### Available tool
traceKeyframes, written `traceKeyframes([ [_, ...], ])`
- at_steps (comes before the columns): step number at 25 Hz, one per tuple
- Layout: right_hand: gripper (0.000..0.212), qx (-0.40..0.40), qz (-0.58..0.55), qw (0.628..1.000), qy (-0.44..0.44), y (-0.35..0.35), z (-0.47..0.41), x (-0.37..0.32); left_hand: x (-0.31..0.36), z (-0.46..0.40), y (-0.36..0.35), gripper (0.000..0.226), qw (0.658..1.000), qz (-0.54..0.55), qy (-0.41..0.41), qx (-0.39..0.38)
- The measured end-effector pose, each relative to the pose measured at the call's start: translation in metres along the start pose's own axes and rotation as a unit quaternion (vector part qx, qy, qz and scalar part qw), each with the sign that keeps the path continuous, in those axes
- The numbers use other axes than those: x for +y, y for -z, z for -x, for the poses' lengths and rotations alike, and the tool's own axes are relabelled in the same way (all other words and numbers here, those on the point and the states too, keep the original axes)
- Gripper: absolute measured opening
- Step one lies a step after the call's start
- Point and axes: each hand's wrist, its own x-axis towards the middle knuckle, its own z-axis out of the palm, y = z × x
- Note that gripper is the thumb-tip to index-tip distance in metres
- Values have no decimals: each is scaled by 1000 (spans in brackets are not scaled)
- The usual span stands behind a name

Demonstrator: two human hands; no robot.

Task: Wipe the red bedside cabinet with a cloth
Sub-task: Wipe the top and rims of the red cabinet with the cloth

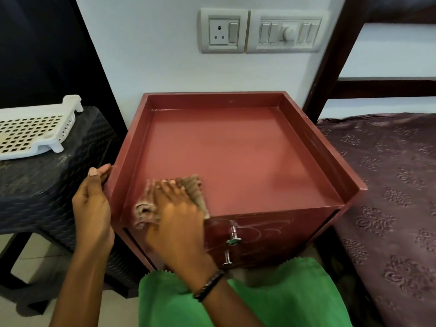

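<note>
Right grip (177, 213), fingers flat, presses the cloth (191, 185) on the cabinet (236, 156) top, near-left corner; left grip (92, 204) clamps its left rim. Unpinched, the bunched cloth may slip free or miss the rimmed corners.

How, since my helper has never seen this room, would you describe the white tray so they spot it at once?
Find the red bedside cabinet against the wall. Left of it stands a dark stool; the tray lies on top. It is the only white thing there, pierced with diamond holes.
</note>
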Motion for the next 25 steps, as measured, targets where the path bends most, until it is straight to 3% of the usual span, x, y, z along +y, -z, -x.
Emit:
traceKeyframes([
  [3, 60, -43, -41, 993, 101, 1, 11, -1, 0, -1, 0, 43, 1000, -7, 6, -1],
  [6, 58, -13, -38, 991, 127, 28, 28, 37, 3, 1, 1, 42, 1000, -11, 12, -6],
  [10, 50, 116, 32, 993, 7, 85, 31, 119, 4, 2, 2, 42, 1000, -9, 25, -7],
  [14, 54, 163, 106, 973, -128, 133, 33, 168, 6, 4, 3, 43, 999, 3, 40, -5],
  [17, 54, 184, 129, 971, -83, 122, 38, 158, 8, 7, 3, 46, 999, 8, 43, 1],
  [19, 53, 146, 68, 987, 1, 92, 36, 124, 11, 9, 1, 48, 999, 2, 45, 1],
  [21, 57, 59, 7, 996, 73, 57, 28, 77, 12, 9, 1, 48, 999, -5, 47, -5],
  [25, 59, -103, -25, 969, 223, 22, -6, 19, 9, 5, 2, 46, 999, -22, 35, -8],
])
